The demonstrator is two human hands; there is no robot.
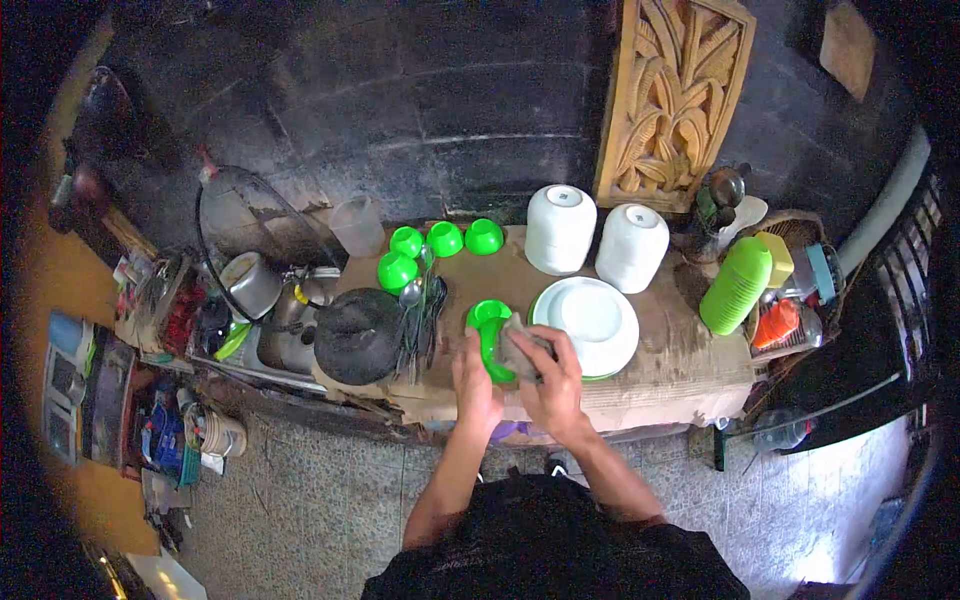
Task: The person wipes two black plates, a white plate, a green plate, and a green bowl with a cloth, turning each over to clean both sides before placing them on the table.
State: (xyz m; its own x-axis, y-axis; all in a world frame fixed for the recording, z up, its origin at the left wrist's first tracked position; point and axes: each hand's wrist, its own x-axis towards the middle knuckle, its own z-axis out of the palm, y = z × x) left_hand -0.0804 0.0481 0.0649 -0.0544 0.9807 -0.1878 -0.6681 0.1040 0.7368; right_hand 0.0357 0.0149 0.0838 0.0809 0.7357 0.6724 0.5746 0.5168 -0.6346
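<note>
My left hand [475, 385] is closed on the side of a green bowl [490, 343], held tilted close over the cardboard-covered counter. A greyish cloth [516, 350] is gripped in my right hand [550, 378], pressed at the bowl's right side. Another green rim [488, 308] shows right behind the held bowl. To the right of my right hand lies a stack of white plates [590, 325]. Spoons and other cutlery [412, 325] lie left of my left hand, beside a dark round stone mortar or pan [357, 337].
Several small green bowls [445, 238] sit upside down at the back. Two stacks of white bowls [560, 230] stand near the wall by a carved wooden panel [675, 100]. Stacked green cups [738, 285] lean beside a basket [815, 335]. A sink [285, 348] with a pot is at left.
</note>
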